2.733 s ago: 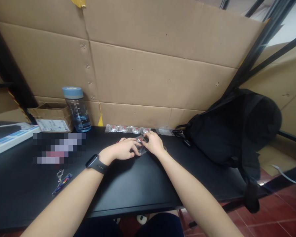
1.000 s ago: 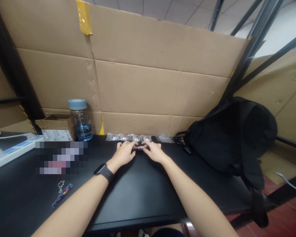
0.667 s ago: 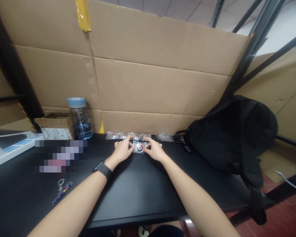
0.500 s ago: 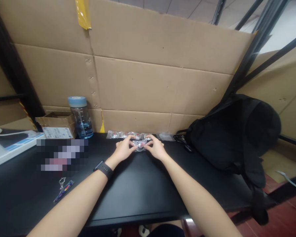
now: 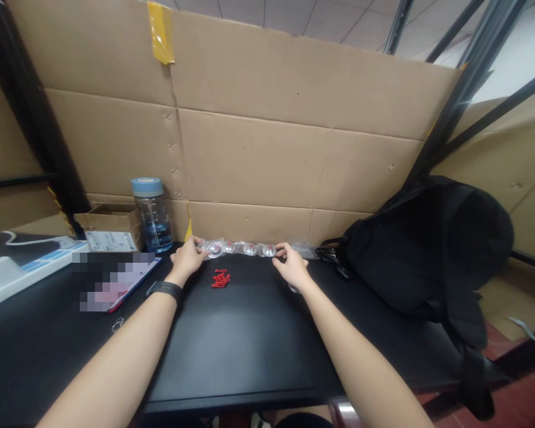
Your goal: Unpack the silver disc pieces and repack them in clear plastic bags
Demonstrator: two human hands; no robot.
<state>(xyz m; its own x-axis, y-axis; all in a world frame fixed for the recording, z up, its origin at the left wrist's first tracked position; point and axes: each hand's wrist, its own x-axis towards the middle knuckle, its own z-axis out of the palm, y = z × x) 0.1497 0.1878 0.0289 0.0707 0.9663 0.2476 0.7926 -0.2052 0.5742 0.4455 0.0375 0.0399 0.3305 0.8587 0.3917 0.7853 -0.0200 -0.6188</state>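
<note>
Several clear plastic packets (image 5: 249, 249), each holding a round piece with a red mark, lie in a row along the foot of the cardboard wall. At the row's left end, my left hand (image 5: 187, 260) has thumb and fingers closed on the edge of the leftmost packet (image 5: 214, 249). My right hand (image 5: 293, 266) is at the other end, its fingertips around the edge of the rightmost packet (image 5: 268, 250). A small pile of red cord loops (image 5: 220, 279) lies on the black tabletop (image 5: 241, 345) between my hands. Something shiny shows partly under my right hand.
A water bottle (image 5: 154, 217), a small cardboard box (image 5: 111, 226) and a white power strip (image 5: 35, 267) stand at the left. A phone (image 5: 136, 285), partly blurred out, and a metal ring (image 5: 117, 324) lie nearer. At the right sits a black backpack (image 5: 428, 249).
My hands have moved apart from one packet held in front of the row to the row's two ends. The red cord loops now show. The view has shifted slightly.
</note>
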